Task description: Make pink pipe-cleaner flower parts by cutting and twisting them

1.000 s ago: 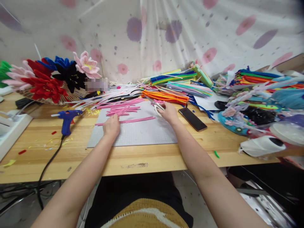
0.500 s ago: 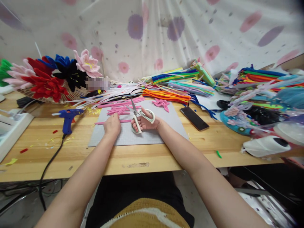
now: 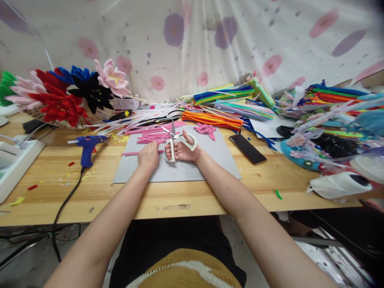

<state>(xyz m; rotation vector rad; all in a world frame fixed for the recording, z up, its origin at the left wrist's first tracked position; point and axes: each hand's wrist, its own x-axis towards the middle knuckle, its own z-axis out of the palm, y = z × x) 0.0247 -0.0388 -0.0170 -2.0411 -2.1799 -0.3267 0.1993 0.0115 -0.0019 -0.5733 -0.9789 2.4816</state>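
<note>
My right hand (image 3: 181,152) has its thumb and fingers through the white handles of a pair of scissors (image 3: 173,130), whose blades are spread and point away from me. To the left, my left hand (image 3: 148,156) is closed, its fingertips partly hidden, on a pink pipe cleaner (image 3: 129,154) that shows on both sides of it. Just beyond lies a loose heap of cut pink pipe cleaners (image 3: 147,138). A bent pink pipe-cleaner shape (image 3: 205,130) rests on the grey mat (image 3: 186,174), beyond my right hand.
A blue glue gun (image 3: 87,150) with a black cord lies at left, below fuzzy flowers (image 3: 64,105). A phone (image 3: 247,149) is right of the mat. Orange pipe cleaners (image 3: 211,119) and other coloured bundles line the back. A white spool (image 3: 339,185) sits at right.
My left hand has shifted a little to the right, closer to the scissors. The scissors have turned slightly and their blades now point more straight away from me.
</note>
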